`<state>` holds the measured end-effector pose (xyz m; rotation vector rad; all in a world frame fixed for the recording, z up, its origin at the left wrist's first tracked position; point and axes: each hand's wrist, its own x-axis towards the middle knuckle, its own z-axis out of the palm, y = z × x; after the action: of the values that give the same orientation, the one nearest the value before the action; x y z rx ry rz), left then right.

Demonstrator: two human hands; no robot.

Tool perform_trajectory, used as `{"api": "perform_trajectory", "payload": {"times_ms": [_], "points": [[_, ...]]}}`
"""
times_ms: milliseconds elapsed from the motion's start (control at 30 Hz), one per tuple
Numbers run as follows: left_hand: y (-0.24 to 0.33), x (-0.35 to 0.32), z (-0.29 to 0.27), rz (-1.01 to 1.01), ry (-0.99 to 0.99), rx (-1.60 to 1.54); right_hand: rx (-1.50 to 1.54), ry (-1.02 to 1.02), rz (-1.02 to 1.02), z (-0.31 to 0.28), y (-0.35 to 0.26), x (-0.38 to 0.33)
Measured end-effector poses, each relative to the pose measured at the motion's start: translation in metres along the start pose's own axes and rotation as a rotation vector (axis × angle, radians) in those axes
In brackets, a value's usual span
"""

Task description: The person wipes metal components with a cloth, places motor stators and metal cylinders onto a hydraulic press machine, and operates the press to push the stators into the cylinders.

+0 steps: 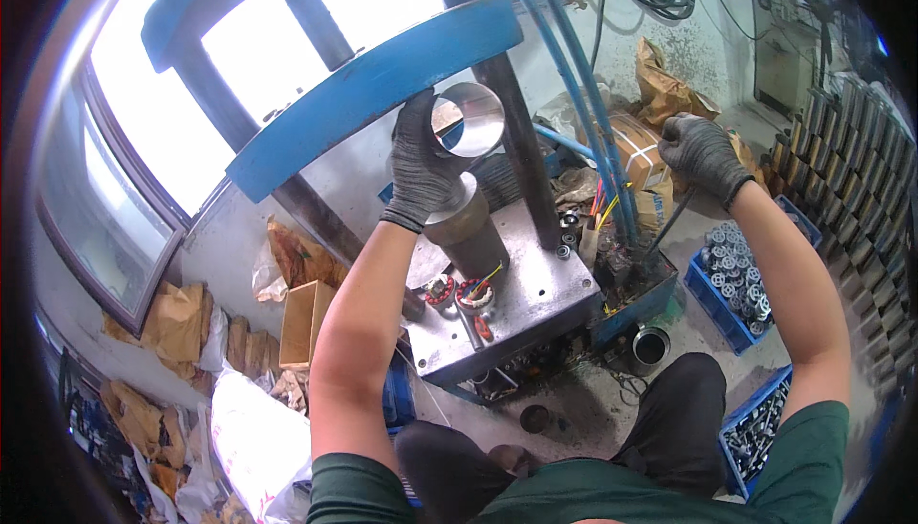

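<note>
The person's left hand (424, 163), in a dark knit glove, is wrapped around a shiny metal cylinder (468, 120), fingers curled over its left side and rim, its open mouth facing up toward the head. The cylinder sits over a dull brown metal post (467, 228) that rises from the grey steel press table (535, 294), right beneath the blue crossbeam (373, 84) of the press. The right hand (701, 151), gloved the same way, is clenched around the top of a thin dark lever (669, 223) that slants down toward the right edge of the table. On the near part of the table lie two small wound stators with red and yellow wires (459, 293). To the right, on the floor, a blue crate (732, 280) holds many small metal parts, and another blue crate (755, 424) stands nearer. Crumpled brown paper (177, 318) and a cardboard box (304, 321) lie on the left, under the window.
</note>
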<state>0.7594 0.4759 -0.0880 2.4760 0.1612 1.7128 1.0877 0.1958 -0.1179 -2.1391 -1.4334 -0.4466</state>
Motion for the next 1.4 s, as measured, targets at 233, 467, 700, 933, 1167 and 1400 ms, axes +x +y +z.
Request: {"api": "perform_trajectory", "payload": {"times_ms": [233, 467, 700, 933, 1167, 1400], "points": [[0.005, 0.006, -0.002, -0.052, -0.017, 0.307, 0.024, -0.030, 0.010, -0.006, -0.005, -0.006], [-0.010, 0.006, -0.006, -0.135, 0.015, 0.296, -0.004, -0.089, -0.012, -0.007, 0.000, -0.004], [-0.029, 0.004, -0.017, -0.329, 0.083, 0.186, 0.007, -0.079, -0.029, -0.013, -0.010, -0.025], [-0.051, 0.019, -0.028, -0.771, 0.271, -0.268, 0.034, -0.007, -0.055, -0.021, -0.010, -0.067], [-0.043, 0.019, -0.027, -0.818, 0.217, -0.347, -0.025, -0.077, -0.084, -0.032, -0.005, -0.105], [-0.070, 0.010, -0.020, -0.696, 0.265, -0.226, 0.008, -0.190, -0.075, -0.042, -0.004, -0.142]]}}
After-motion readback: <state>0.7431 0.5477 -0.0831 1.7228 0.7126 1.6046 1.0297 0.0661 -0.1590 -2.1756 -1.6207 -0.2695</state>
